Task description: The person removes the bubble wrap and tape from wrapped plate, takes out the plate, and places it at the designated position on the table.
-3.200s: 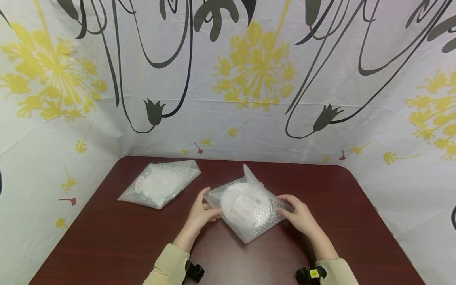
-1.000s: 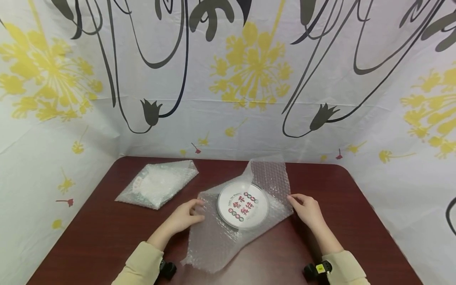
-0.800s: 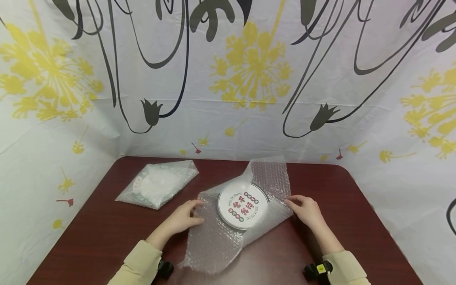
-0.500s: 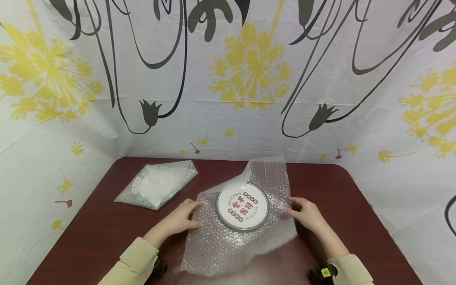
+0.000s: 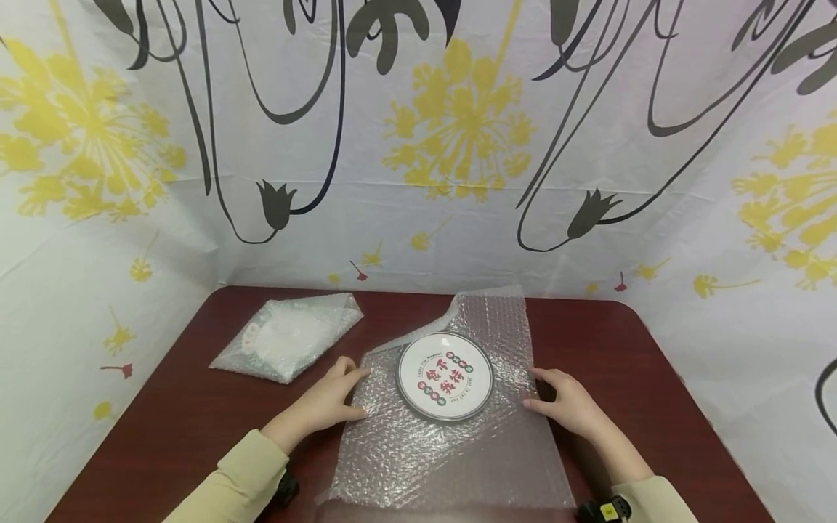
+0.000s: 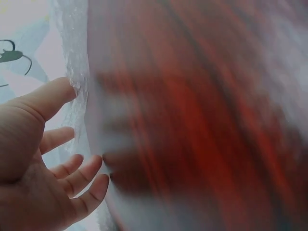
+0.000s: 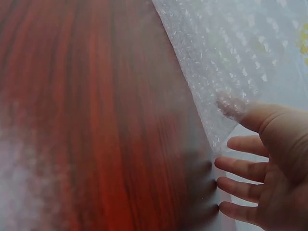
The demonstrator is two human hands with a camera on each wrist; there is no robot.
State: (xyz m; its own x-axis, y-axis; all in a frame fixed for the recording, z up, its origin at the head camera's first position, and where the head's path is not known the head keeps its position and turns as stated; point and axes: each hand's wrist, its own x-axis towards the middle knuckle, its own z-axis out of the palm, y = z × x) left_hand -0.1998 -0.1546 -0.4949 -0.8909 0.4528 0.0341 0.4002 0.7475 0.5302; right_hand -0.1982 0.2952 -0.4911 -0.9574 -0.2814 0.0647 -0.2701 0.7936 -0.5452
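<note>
A round white plate (image 5: 445,376) with a dark rim, red characters and small coloured circles lies face up on a spread sheet of bubble wrap (image 5: 386,457). My left hand (image 5: 329,401) rests at the sheet's left edge. In the left wrist view its thumb (image 6: 60,94) touches the bubble wrap, and the other fingers are spread at the tabletop. On the sheet's right side is my right hand (image 5: 572,403). The right wrist view shows its thumb tip seen through the film (image 7: 202,72), with its fingers (image 7: 240,190) spread near the table.
A second flat, round white item wrapped in bubble wrap (image 5: 288,338) lies at the table's back left. The dark red wooden table (image 5: 196,428) has rounded back corners. A white patterned cloth (image 5: 405,254) hangs behind and beside it.
The bubble wrap, first folded over the plate, has been opened out on all sides. Its front right flap now lies flat toward the near edge. Both hands have moved apart to its sides.
</note>
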